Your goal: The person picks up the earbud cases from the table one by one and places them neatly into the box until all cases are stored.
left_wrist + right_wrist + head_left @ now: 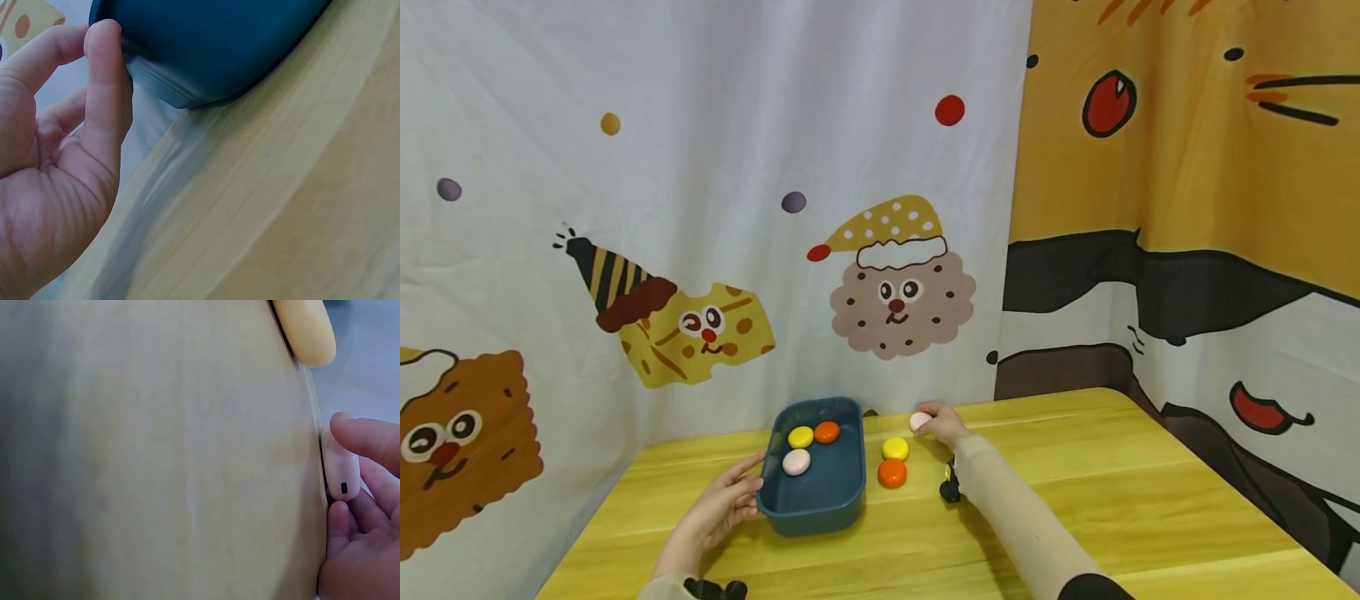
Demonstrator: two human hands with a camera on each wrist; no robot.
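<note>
Closest to your head camera, your pale right sleeve [1015, 508] runs forward past a small black device [950, 487] at the wrist; ahead of it your right hand [943, 423] pinches a pale pink disc [918, 421], thumb on one side and fingers on the other, at the far edge of the table; whether that disc touches the wood you cannot tell. Your left hand [718, 508] is relaxed, its fingers fairly straight, their tips touching the near-left side of a dark teal bin [812, 521]; the bin stands between your hands and holds a yellow disc [801, 437], an orange disc [827, 432] and a whitish disc [796, 462]. Just left of your right hand, outside the bin, lie a second yellow disc [895, 450] and, closer to you, a second orange disc [892, 474]; around both hands spreads the wood-grained table [1120, 467]; beyond them hangs a cartoon-printed curtain [715, 83].
</note>
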